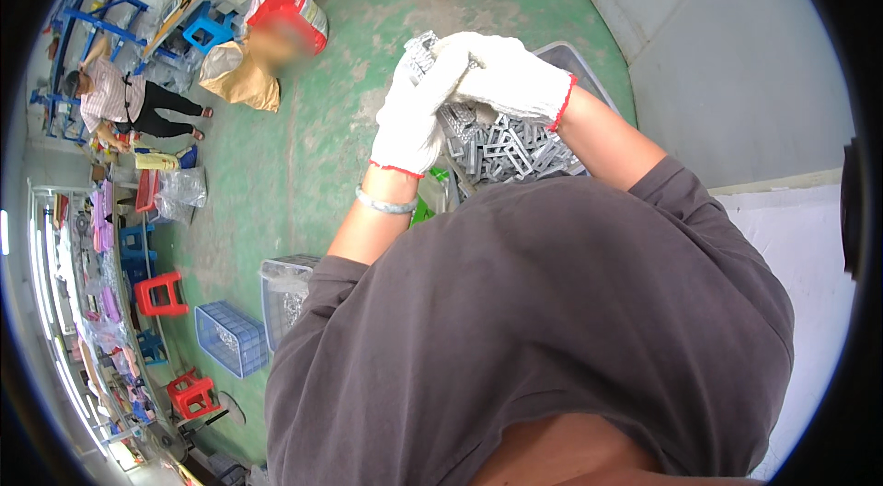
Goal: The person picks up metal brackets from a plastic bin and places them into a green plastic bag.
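Note:
My left hand [411, 125] and my right hand [510, 74] wear white knit gloves with red cuffs and meet in front of me. Between them is a small bundle of silver-grey metal parts [420, 54], its end showing past the left fingers. The right fingers fold over toward the left hand and hide most of the hold. Beneath my hands stands a grey plastic bin [568, 52], holding a heap of loose metal parts [510, 148] shaped like small frames and bars.
A grey door [736, 72] is at the right. Left of me on the green floor are a blue crate [230, 339], a clear bin [280, 297] and red stools [161, 295]. A person [120, 100] stands far left near paper sacks [244, 77]. A shelf [101, 302] lines the left.

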Demonstrator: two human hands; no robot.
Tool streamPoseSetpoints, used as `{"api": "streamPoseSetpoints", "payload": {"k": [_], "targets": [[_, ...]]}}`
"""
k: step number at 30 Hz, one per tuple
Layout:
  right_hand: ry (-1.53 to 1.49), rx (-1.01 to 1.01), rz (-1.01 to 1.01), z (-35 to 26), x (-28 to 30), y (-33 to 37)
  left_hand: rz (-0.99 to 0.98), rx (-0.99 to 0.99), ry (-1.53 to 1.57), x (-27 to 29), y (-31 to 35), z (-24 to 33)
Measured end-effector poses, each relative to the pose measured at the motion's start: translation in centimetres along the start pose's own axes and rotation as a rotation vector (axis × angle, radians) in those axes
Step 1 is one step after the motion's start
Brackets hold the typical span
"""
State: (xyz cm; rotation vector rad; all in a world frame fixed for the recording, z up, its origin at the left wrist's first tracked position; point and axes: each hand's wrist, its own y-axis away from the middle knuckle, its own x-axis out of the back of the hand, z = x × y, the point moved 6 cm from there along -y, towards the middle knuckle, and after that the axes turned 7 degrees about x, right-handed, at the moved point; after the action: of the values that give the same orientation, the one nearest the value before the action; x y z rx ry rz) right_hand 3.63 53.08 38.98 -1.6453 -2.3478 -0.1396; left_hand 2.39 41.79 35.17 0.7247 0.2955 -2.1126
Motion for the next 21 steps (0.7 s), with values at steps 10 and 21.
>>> {"api": "streamPoseSetpoints", "payload": {"k": [10, 21], "targets": [[-0.797, 0.075, 0.093, 0.9, 3.0, -0.5, -0.139, -0.085, 0.398, 4.3, 0.2, 1.3], [-1.089, 0.442, -0.130, -0.7, 3.0, -1.4, -0.151, -0.079, 0.714, 4.4, 0.5, 1.0]]}}
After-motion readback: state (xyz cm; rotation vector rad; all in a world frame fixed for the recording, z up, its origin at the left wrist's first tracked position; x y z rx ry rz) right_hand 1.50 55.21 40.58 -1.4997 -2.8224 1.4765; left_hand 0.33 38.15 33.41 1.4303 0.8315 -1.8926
